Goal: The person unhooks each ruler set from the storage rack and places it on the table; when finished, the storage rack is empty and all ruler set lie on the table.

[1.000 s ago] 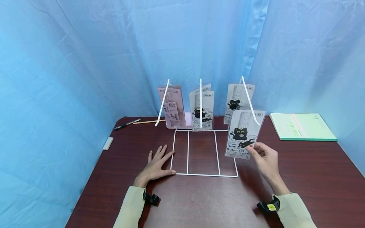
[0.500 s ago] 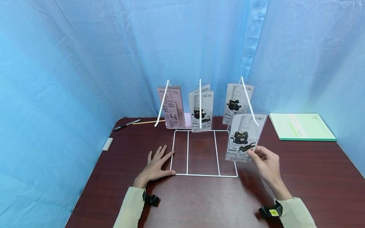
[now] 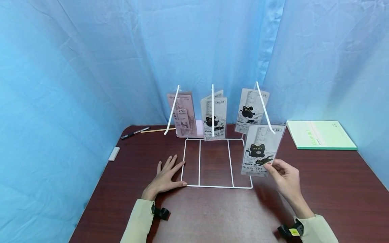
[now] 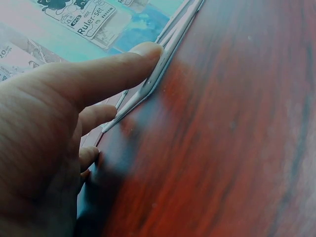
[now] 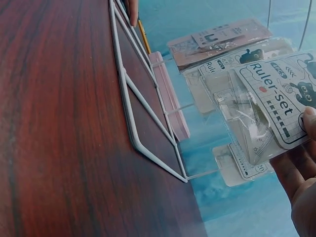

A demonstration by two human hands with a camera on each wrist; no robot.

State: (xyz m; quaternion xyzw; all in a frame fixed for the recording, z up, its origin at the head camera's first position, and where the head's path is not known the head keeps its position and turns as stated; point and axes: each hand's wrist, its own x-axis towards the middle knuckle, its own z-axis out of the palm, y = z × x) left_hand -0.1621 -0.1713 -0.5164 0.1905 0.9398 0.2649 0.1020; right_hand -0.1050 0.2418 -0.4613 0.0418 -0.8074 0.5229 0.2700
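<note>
My right hand pinches a clear ruler-set packet by its lower right edge, thumb on the front and fingers behind. The packet is up off the table, leaning a little, its black cats facing me. The tip of the right hook crosses in front of its top; I can't tell whether the packet is threaded on it.

My left hand lies spread at the near left corner of the white wire rack — fingers apart, gripping nothing, with the thumb resting on the wire.

Behind the packet I hold, a second cat packet hangs farther back on the right hook. More cat packets hang at the middle hook, and a pink packet at the left hook. A pale pink case lies behind the rack's base.

Farther left on the dark red-brown table are a pencil, a pen and a small white block. To the right lies a green notebook — "Gambit" on its cover. Blue curtain hangs all around the back and sides.
</note>
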